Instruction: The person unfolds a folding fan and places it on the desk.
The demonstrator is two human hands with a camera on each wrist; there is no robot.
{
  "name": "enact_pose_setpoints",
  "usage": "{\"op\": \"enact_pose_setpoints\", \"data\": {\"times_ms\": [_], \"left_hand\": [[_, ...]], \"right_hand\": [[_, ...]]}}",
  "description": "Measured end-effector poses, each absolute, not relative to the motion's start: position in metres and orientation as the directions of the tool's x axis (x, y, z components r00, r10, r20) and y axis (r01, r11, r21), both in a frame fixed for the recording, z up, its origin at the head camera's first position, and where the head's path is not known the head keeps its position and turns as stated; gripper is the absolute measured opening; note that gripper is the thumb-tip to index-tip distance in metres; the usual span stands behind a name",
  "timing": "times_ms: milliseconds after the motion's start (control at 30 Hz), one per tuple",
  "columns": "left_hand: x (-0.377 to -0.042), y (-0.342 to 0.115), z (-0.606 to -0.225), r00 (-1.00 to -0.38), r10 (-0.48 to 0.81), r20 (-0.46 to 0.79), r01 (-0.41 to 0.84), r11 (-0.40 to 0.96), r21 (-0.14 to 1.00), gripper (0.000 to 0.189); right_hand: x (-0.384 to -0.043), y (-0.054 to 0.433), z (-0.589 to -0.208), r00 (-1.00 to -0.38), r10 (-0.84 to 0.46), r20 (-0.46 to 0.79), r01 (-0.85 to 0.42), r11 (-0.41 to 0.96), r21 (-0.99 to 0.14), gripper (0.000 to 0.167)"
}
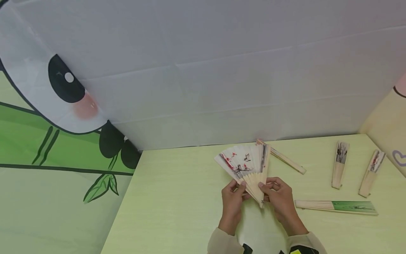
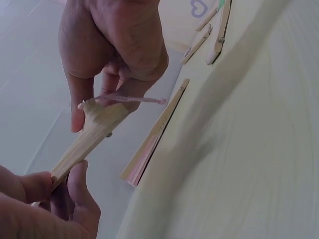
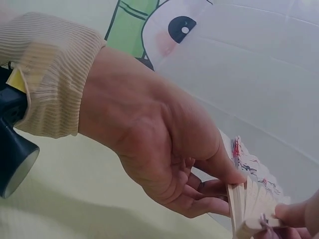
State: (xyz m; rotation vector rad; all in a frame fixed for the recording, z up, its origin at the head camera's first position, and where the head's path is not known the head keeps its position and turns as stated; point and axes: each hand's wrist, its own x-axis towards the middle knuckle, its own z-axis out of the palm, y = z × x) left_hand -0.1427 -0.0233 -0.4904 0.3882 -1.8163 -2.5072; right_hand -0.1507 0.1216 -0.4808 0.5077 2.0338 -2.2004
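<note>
Fingers of both the left hand (image 1: 233,199) and right hand (image 1: 279,197) are pinching the half-spread paper fan (image 1: 245,165) by its wooden ribs above the pale green table (image 1: 177,197), before a panda backdrop (image 1: 63,88). Left wrist view is showing a closed fan (image 2: 154,137) lying beside; right wrist view is cutting the paper fan off at the frame edge.

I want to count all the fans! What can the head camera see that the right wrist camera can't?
Only the head view shows four closed fans on the table: a green fan, two upright fans, and one fan behind the open one. Only the right wrist view shows the ribbed sleeve cuff close up. Both show the half-open painted fan, gripped at its wooden base by the left hand and right hand.
</note>
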Motion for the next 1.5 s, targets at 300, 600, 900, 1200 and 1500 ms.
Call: {"op": "enact_pose_setpoints", "data": {"times_ms": [300,600,900,1200,1500], "left_hand": [[-0.141,-0.019,-0.491,-0.947,-0.24,-0.216,-0.112,-0.383,0.917,0.029],[-0.141,-0.018,-0.491,-0.933,-0.274,-0.232,-0.108,-0.401,0.909,0.031],[-0.142,-0.019,-0.493,-0.93,-0.262,-0.259,-0.12,-0.448,0.886,0.035],[-0.142,-0.018,-0.494,-0.921,-0.284,-0.266,-0.113,-0.461,0.88,0.034],[-0.141,-0.015,-0.496,-0.9,-0.319,-0.296,-0.104,-0.503,0.858,0.034]], "right_hand": [[-0.15,0.12,-0.482,-0.93,0.163,-0.329,0.294,-0.206,-0.933,0.022],[-0.15,0.118,-0.481,-0.927,0.184,-0.327,0.272,-0.271,-0.923,0.02],[-0.149,0.115,-0.477,-0.922,0.216,-0.32,0.246,-0.312,-0.918,0.035],[-0.149,0.114,-0.476,-0.919,0.234,-0.318,0.23,-0.338,-0.913,0.033],[-0.15,0.109,-0.479,-0.913,0.257,-0.316,0.207,-0.378,-0.903,0.032]]}}
